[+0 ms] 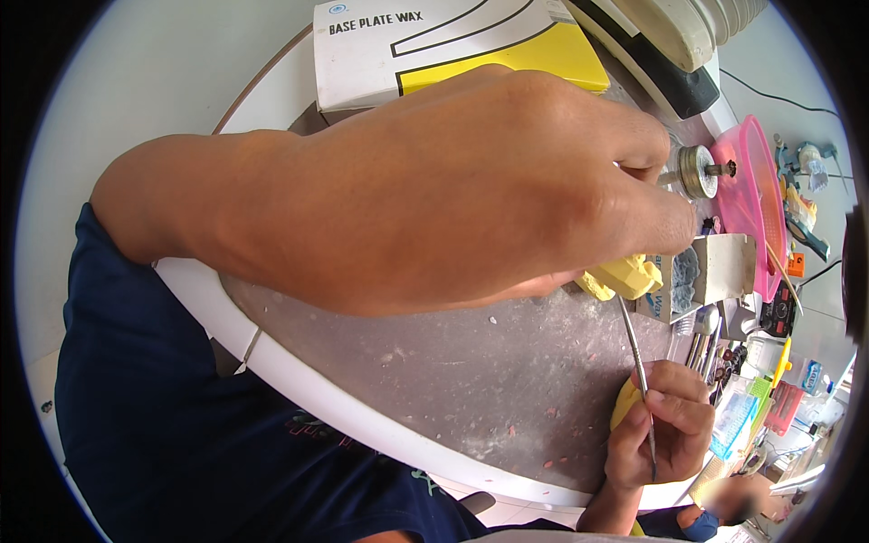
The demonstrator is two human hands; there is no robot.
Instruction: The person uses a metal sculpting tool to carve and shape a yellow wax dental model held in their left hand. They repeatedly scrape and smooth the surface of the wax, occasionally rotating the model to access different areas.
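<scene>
My left hand (561, 181) stretches across the middle, back upward, fingers curled round a pale yellow cast-like piece (634, 276); much of it is hidden under the hand. At lower right my right hand (665, 425) grips a thin metal instrument (634, 335), whose upper tip reaches up to the yellow piece. Another yellow object (623, 404) lies partly hidden behind my right hand. Just beyond my left fingers stands a glass burner with a metal cap and dark wick (697, 172), beside a small open cardboard box (724, 262) holding blue-grey material.
A white-and-yellow box (480, 36) sits at the back of the curved grey worktop (407, 371). A pale machine with a hose (679, 36) is top right. A pink basket (751, 163), metal tools and cluttered containers line the right. Another person (724, 507) is at lower right.
</scene>
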